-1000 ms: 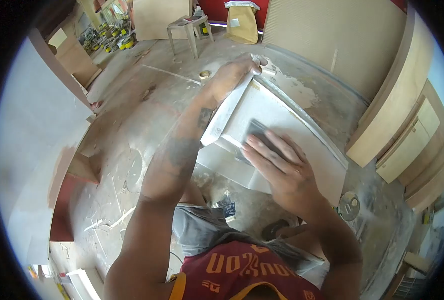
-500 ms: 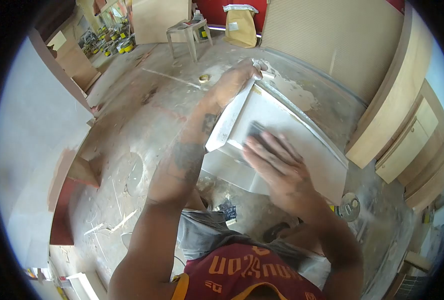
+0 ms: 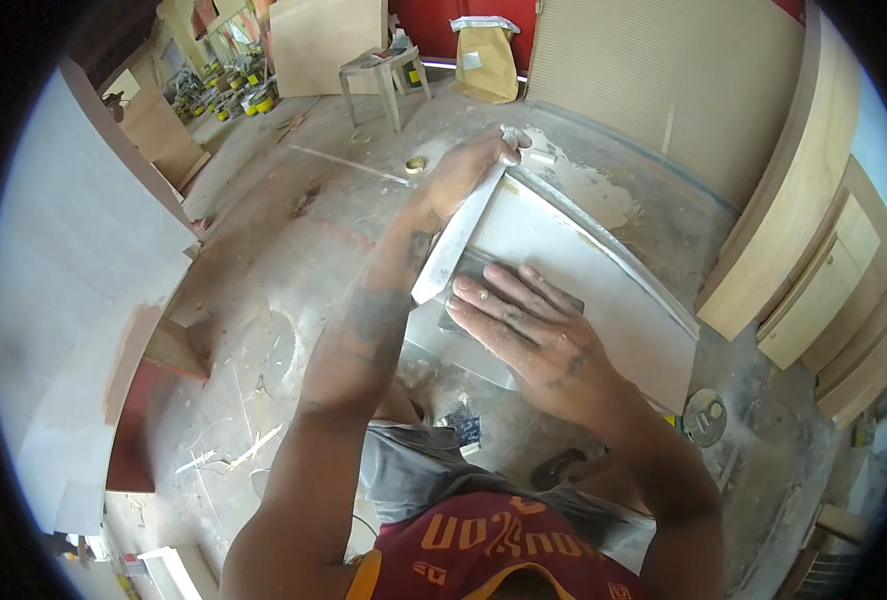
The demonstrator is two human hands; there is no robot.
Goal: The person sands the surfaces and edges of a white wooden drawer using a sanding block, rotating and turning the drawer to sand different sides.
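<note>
A white-painted wooden piece like a shallow box or drawer (image 3: 619, 290), with raised edges, is tilted in front of me. At its far upper corner, my left hand (image 3: 479, 165) is closed around the edge; some fingers are hidden behind it. My right hand (image 3: 544, 335) presses a grey piece of sandpaper (image 3: 475, 262) against the inner face, close to the left raised edge. Its fingers lie nearly straight over the sandpaper, which shows at either side of them. Whether a block backs the sandpaper, I cannot tell.
Ahead stand a stool (image 3: 379, 72) and a brown paper sack (image 3: 486, 65). A tape roll (image 3: 417, 164) lies on the dusty floor. A round tin (image 3: 705, 415) sits at right. Large panels (image 3: 79, 260) line the left, wooden cabinet parts (image 3: 829, 260) the right.
My right hand has slid the sandpaper left and slightly toward me, to the left raised edge. My left hand keeps its hold on the corner.
</note>
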